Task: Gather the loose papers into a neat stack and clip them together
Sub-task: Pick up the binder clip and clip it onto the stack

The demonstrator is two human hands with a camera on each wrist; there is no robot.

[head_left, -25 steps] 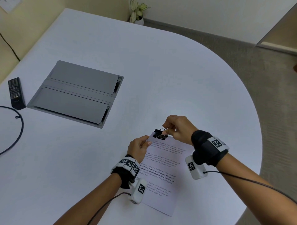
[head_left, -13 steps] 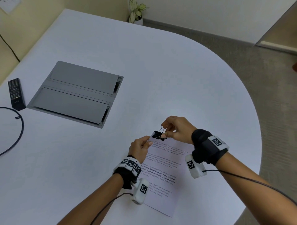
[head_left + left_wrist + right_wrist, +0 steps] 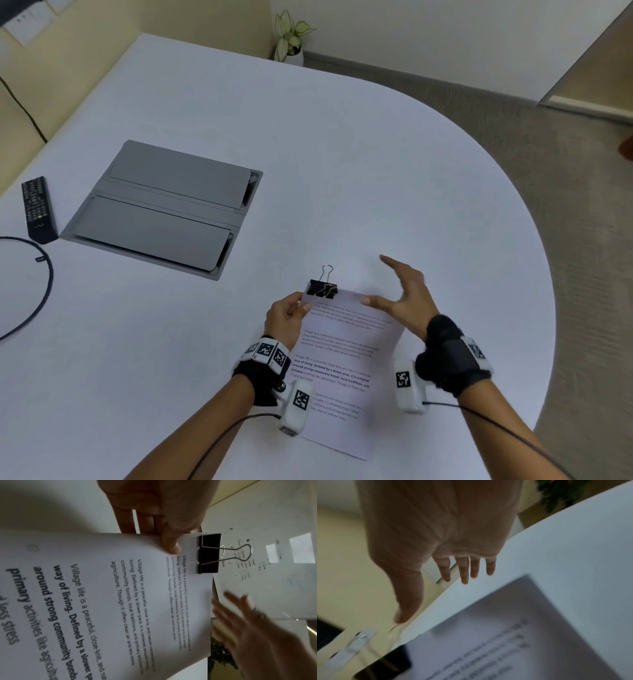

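A stack of printed papers (image 3: 342,370) (image 3: 120,608) (image 3: 513,642) lies near the front of the white table (image 3: 342,154). A black binder clip (image 3: 322,288) (image 3: 208,553) clamps the stack's top left corner, one wire handle sticking out past the edge. My left hand (image 3: 287,317) pinches that corner just beside the clip, thumb (image 3: 170,543) on top. My right hand (image 3: 399,291) (image 3: 436,547) hovers above the stack's top right part with fingers spread, holding nothing. The clip (image 3: 385,665) shows blurred in the right wrist view.
A grey flush cable hatch (image 3: 164,205) is set into the table at the left. A black remote (image 3: 37,209) and a black cable (image 3: 41,291) lie at the far left edge. A potted plant (image 3: 291,37) stands on the floor beyond the table.
My right hand has let go of the clip's wire handle and drawn off to the right, fingers spreading. The clip now stays clamped on the corner. My left hand keeps its hold.
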